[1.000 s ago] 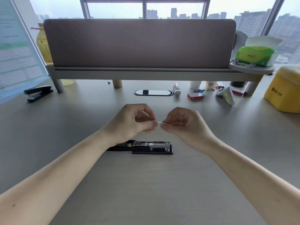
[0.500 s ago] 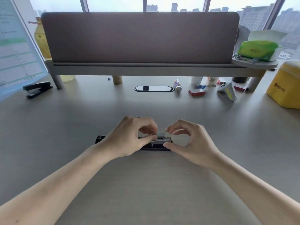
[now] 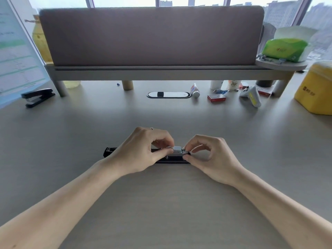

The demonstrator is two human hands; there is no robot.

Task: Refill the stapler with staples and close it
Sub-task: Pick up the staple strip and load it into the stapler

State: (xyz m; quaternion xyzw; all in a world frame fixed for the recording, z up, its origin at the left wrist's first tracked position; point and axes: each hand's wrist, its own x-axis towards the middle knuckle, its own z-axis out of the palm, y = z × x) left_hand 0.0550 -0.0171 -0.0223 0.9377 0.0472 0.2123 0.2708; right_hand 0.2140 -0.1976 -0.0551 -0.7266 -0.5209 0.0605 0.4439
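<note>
Both grips pinch staple strip point(image 3: 177, 148), left hand point(image 3: 143, 150), right hand point(image 3: 212, 157), over opened stapler point(image 3: 170, 157) channel.

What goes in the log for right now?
step: loading staples | stapler: open, on desk | left hand: pinching staples | right hand: steadying stapler

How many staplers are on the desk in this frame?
2: an opened stapler lying flat under both hands, and a closed black stapler at the desk's far left. Clutter at the far right could hide more.
</note>
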